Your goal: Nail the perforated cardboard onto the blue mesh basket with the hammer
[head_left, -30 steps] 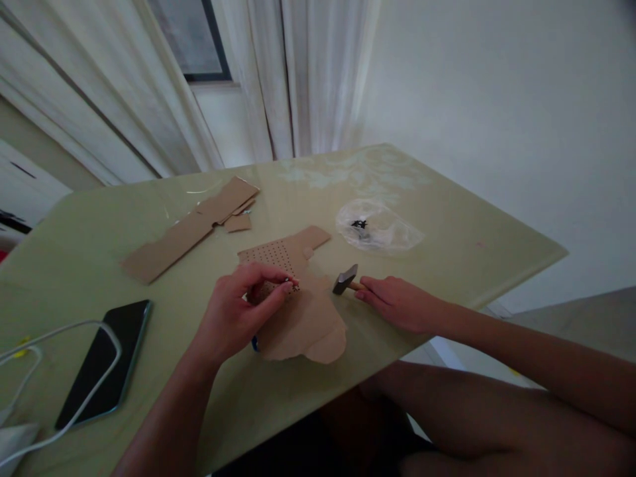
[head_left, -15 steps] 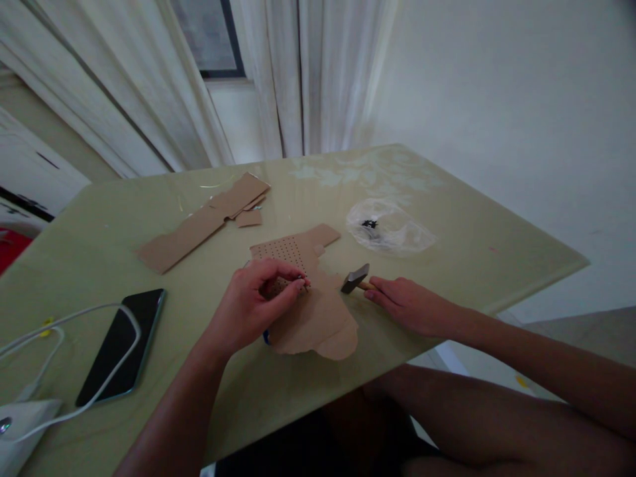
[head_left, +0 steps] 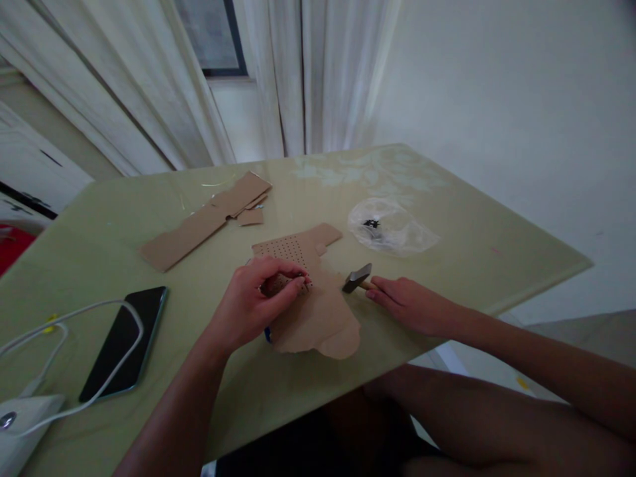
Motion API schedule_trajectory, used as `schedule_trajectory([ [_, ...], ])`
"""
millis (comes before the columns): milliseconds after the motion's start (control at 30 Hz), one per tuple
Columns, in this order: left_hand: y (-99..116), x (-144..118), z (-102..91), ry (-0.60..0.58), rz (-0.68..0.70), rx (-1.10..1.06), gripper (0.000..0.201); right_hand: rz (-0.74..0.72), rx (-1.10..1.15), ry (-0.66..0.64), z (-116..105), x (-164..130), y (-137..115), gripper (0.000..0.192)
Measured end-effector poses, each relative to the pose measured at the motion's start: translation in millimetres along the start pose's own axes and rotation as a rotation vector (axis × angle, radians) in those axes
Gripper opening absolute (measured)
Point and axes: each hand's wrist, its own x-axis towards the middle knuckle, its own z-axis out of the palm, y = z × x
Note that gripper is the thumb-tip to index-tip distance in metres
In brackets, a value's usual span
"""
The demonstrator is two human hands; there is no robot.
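- Head view: left hand (head_left: 251,306) pinches a small nail (head_left: 307,285), barely visible, upright on the dotted cardboard (head_left: 311,301), steadying it.
- Right hand (head_left: 410,306), at the cardboard's 3 o'clock, grips the hammer (head_left: 358,279), resting low on the table (head_left: 447,265).

The left hand (head_left: 253,301) is held palm-down with the wrist raised — its thumb and forefinger are pinched together at the fingertips, the other fingers curled beside them. The right hand (head_left: 412,306) is laid low and flat — its fingers are closed in a grip, the forearm stretched out behind.
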Motion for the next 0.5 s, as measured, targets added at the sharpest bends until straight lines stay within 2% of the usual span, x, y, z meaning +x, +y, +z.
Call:
schedule_trajectory([
  [500,-0.2,-0.8,2.7,0.018,-0.007,-0.019,0.012,-0.001,-0.011,-0.002,-0.4,0.8,-0.3,0.040],
])
